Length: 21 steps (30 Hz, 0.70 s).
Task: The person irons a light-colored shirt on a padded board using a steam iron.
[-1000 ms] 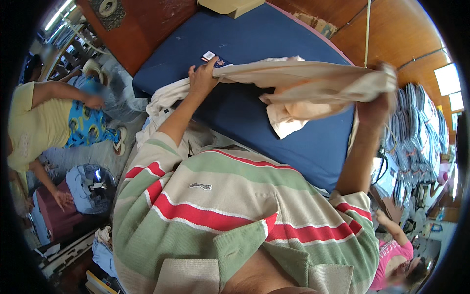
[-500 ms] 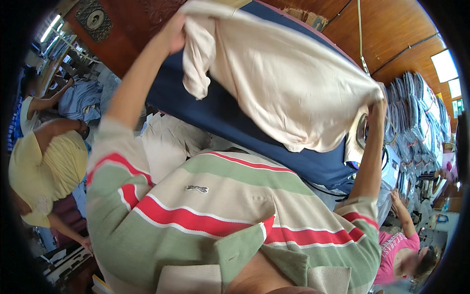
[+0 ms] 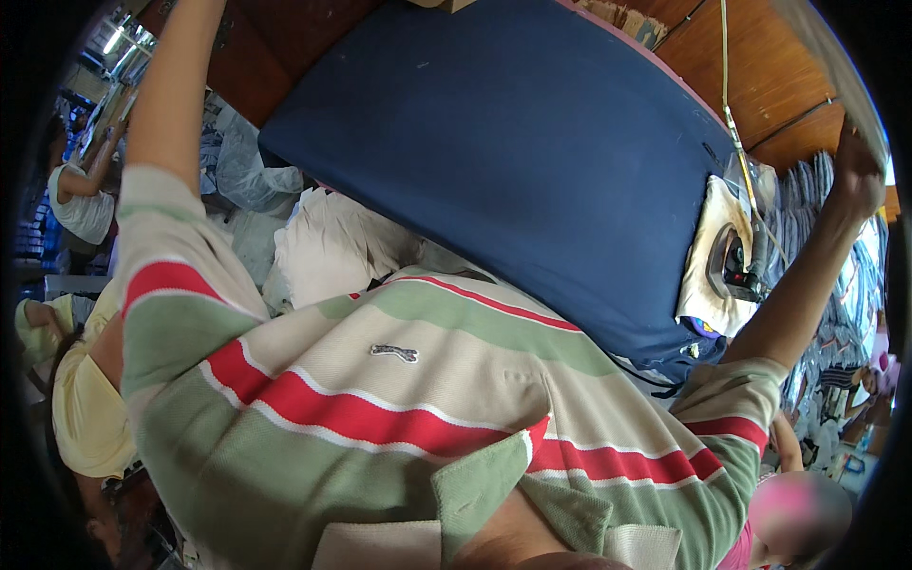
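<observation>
Both my arms are raised wide. The left forearm runs out past the top edge, so my left hand cannot be seen. At the upper right my right hand (image 3: 860,169) is closed on the edge of a cream garment (image 3: 838,62); only a thin, shaded strip of this cloth shows, and the rest is out of the picture. Below and between my arms lies the dark blue padded ironing table (image 3: 503,142), its cover bare. On its right end an iron (image 3: 730,264) rests on a pale, scorched cloth (image 3: 698,261).
A pile of cream cloth (image 3: 332,242) sits at the table's near left. Stacks of bagged grey-blue garments (image 3: 807,199) stand at the right. A cord (image 3: 727,85) hangs down to the iron. People work nearby, in yellow (image 3: 93,408) at left and pink (image 3: 793,508) at lower right.
The cream garment, spread above the table before, has gone up and out almost wholly. My left hand has left the picture at the top; my right hand has moved up and right.
</observation>
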{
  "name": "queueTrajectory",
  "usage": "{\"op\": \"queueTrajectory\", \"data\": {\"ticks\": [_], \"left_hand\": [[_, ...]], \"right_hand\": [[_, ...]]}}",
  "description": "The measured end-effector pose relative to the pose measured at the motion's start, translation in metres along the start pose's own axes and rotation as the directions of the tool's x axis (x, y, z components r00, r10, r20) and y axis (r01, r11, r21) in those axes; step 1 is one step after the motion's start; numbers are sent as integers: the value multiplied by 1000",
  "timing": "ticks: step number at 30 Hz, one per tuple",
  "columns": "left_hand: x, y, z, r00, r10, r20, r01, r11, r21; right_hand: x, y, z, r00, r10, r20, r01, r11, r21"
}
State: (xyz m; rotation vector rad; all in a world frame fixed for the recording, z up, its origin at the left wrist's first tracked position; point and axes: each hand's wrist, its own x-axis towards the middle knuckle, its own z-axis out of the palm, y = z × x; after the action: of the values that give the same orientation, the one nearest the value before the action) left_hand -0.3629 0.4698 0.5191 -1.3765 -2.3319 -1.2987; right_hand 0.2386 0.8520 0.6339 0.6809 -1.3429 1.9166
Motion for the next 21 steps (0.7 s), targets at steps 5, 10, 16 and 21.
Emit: {"op": "queueTrajectory", "data": {"ticks": [5,10,16,21], "left_hand": [[-104,-43,38,975,97,200,-139,968,209],[-262,-70,116,794,-281,539,48,913,405],[-303,-54,151,822,-563,91,520,805,285],[-316,-66,204,550,-665,-506,804,585,106]], "right_hand": [[-125,65,17,897,-30,-441,-68,977,-203],[-327,165,-5,571,168,-803,-796,-125,-592],[-371,206,22,345,-3,-939,-930,136,-342],[-361,251,-33,655,-35,-755,-752,-135,-646]]}}
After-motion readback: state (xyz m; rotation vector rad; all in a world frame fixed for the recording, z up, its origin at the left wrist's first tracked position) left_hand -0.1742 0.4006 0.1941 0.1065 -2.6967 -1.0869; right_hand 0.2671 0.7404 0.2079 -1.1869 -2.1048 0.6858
